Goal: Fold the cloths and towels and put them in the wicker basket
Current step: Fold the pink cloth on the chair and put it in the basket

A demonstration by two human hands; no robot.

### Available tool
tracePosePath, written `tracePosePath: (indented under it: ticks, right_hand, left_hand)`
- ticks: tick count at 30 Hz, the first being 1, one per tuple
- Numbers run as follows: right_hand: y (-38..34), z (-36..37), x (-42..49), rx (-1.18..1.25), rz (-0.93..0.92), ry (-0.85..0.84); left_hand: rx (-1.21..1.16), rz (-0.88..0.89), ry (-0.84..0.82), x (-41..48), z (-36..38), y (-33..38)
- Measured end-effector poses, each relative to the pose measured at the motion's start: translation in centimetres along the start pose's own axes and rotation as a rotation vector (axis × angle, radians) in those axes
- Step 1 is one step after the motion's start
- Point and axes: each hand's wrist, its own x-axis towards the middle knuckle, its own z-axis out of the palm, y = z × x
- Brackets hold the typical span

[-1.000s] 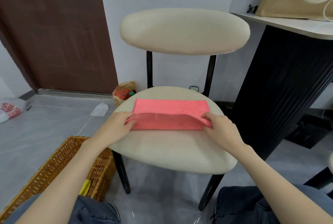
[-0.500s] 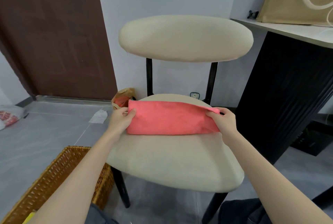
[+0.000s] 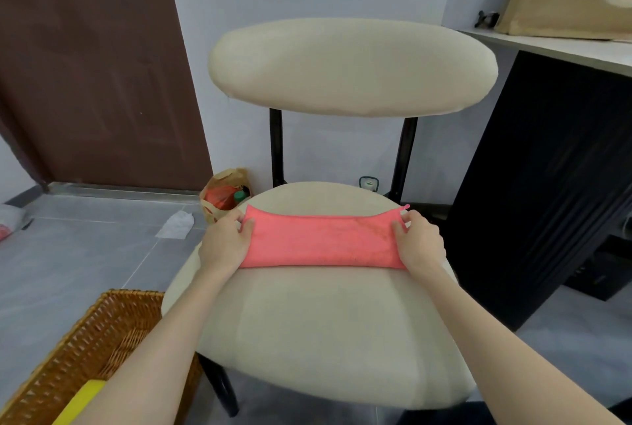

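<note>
A pink cloth, folded into a long narrow strip, lies across the middle of the cream chair seat. My left hand pinches its left end, thumb on top. At the other end my right hand pinches the right corner, where a small loop sticks up. The cloth is stretched taut between both hands. The wicker basket stands on the floor at the lower left, beside the chair, with a yellow item showing inside it.
The chair's padded backrest rises behind the seat. A black cabinet with a white top stands to the right. A paper bag and a white scrap lie on the grey floor near a brown door.
Both hands have carried the near edge of the cloth up and away over the far half, making it a narrower strip, and now pull its ends apart. The view has tilted upward.
</note>
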Motion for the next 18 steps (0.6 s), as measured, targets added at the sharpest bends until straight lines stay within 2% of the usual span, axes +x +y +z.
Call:
tracePosePath:
  ticks: [7,15,18]
  right_hand:
    - [-0.3,-0.1,-0.2,-0.166,-0.087,0.0]
    - [-0.7,0.1,-0.4,-0.424,-0.135,0.061]
    - [-0.7,0.3,-0.5,-0.367,-0.131,0.084]
  left_hand:
    - [0.169,0.098,0.053,-0.7,0.0,0.6]
    - [0.332,0.098,0.092,-0.9,-0.1,0.7]
    - [0.36,0.096,0.103,-1.2,-0.5,1.2]
